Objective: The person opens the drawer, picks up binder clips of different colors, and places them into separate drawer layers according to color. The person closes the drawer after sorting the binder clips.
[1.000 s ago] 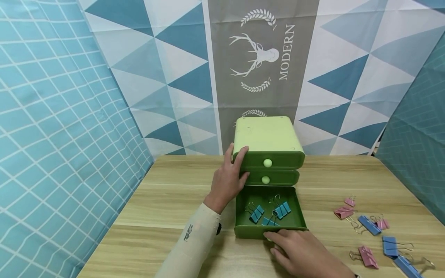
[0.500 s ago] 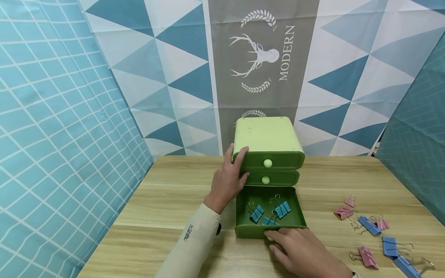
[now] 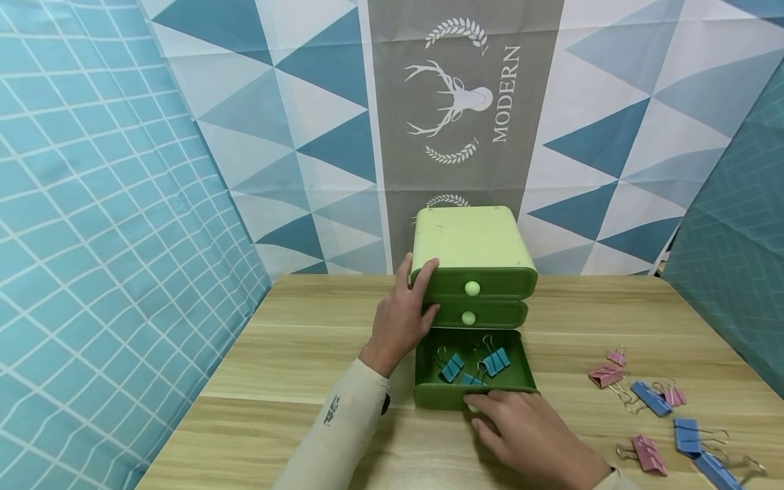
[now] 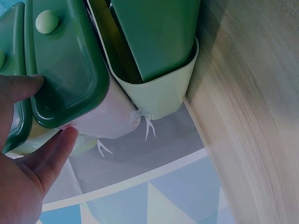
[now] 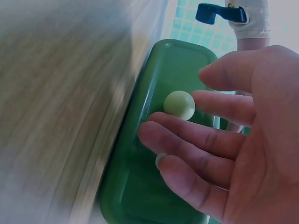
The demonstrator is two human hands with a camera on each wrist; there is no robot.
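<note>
A small desktop drawer unit (image 3: 468, 238) has a light green body, dark green fronts and round pale knobs. My left hand (image 3: 398, 323) rests against its left front corner, with the fingers along the side and the thumb (image 4: 28, 87) on a drawer front. The bottom drawer (image 3: 437, 397) is pulled out, and several teal binder clips (image 3: 496, 361) lie inside. My right hand (image 3: 527, 432) presses the drawer's front with extended fingers around the pale knob (image 5: 179, 105). In the right wrist view the thumb stands apart from the knob.
To the right on the wooden table (image 3: 275, 381) lie pink binder clips (image 3: 649, 454) and blue binder clips (image 3: 687, 437), scattered with their wire handles out. A patterned cloth (image 3: 465, 136) hangs behind the unit, and a blue checked cloth (image 3: 104, 204) borders the left side.
The bottom drawer has slid slightly inward, with my right hand moving along with it. The teal clips have shifted a little. My left hand has stayed in place.
</note>
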